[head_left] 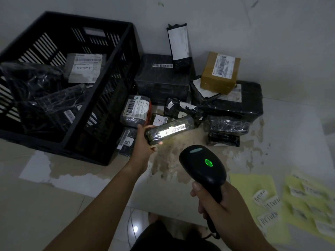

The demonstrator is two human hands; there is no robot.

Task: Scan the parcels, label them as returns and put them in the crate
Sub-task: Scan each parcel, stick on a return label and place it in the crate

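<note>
Head view: a dim white tabletop [290,127] is seen from above, with both forearms reaching in from 6 o'clock
Left hand [145,142]: fingers and thumb are curled round the near end of a long parcel [168,132] wrapped in black film, held near the centre of the view
Long parcel: its white barcode strip is turned upward and lit by a pale glow; the far end points toward 2 o'clock
Right hand [215,201]: closed round the handle of a black scanner [203,165] at 5 o'clock
Scanner: the head is aimed at the held parcel and kept apart from it; a green light is lit on top
Crate [116,57]: black and slatted, placed at 10 o'clock; wrapped parcels lie inside, one of them a labelled parcel [85,67] marked RETURN
Pile [163,77]: black-wrapped parcels are heaped at 12 to 1 o'clock against the wall, with a brown box [220,72] on top
Label sheets [253,192]: yellow sheets carrying white RETURN labels are laid at 4 o'clock, blurred
</note>
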